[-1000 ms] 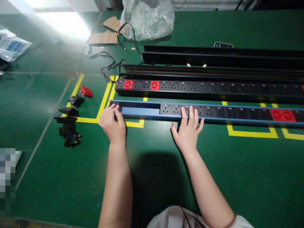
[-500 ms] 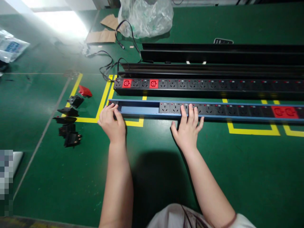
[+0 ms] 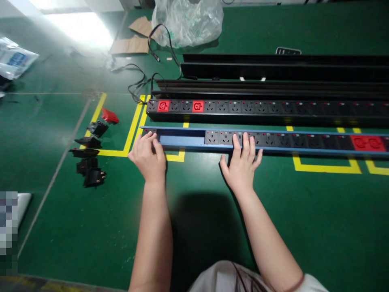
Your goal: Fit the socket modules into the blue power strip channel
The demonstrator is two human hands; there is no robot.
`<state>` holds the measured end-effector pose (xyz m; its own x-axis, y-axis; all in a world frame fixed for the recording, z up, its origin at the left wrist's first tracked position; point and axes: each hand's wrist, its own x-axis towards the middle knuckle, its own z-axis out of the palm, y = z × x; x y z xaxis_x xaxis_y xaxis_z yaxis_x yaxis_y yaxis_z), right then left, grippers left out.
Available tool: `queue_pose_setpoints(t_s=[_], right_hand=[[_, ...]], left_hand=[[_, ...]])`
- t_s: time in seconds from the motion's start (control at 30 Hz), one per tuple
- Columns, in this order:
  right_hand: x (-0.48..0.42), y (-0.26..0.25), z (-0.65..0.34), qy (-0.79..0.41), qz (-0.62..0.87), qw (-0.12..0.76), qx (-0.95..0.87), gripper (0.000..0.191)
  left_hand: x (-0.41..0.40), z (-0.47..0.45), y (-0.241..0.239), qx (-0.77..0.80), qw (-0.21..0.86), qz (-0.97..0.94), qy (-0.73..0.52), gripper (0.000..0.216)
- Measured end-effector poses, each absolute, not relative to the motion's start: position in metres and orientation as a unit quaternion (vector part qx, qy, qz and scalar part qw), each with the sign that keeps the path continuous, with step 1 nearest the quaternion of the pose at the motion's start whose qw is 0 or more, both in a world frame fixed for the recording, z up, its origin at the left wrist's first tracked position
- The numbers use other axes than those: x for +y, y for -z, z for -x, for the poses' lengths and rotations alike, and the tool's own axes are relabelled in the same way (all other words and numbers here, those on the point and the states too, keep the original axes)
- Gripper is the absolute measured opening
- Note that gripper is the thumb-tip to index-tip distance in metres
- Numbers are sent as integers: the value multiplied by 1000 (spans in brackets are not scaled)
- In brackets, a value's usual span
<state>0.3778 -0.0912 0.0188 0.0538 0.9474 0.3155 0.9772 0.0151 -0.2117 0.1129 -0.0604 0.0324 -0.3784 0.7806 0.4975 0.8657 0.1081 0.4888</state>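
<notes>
The left grip [image 3: 147, 159] and right grip [image 3: 241, 172] both sit on one long blue power strip [image 3: 182, 141], which lies across the bench [image 3: 45, 227] parallel to its far edge and runs out of view to the right. The left grip is clamped on the strip's left end, its fingers curled across the width. The right grip is apart, its fingers spread flat over the sockets further along. Set well apart like this, the two grips seem placed to steady a long, narrow piece at two points.

The left stretch of the blue power strip shows a bare blue gap, and two red sockets [image 3: 364, 143] sit towards the right. Just beyond it lies a black power strip [image 3: 258, 109] with two red sockets [image 3: 178, 106] near its left end. Two long black channels [image 3: 273, 71] lie further back, parallel, so the long pieces sit together in one orderly bank.

Towards the bench's left side, five small black modules [image 3: 88, 154] stand in a loose column, with one red piece [image 3: 110, 116] just above them, kept apart from the strips. Near the far edge are a clear plastic bag [image 3: 187, 20], two cardboard scraps [image 3: 130, 46] and a black cable [image 3: 139, 81].
</notes>
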Motion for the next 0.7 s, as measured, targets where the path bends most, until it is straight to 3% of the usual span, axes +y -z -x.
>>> queue_pose_setpoints(t_s=[0.7], right_hand=[[-91,-17,-379,30,699,194,-688,76]], left_hand=[[-62,-125,-30,-738,43,563,369,29]])
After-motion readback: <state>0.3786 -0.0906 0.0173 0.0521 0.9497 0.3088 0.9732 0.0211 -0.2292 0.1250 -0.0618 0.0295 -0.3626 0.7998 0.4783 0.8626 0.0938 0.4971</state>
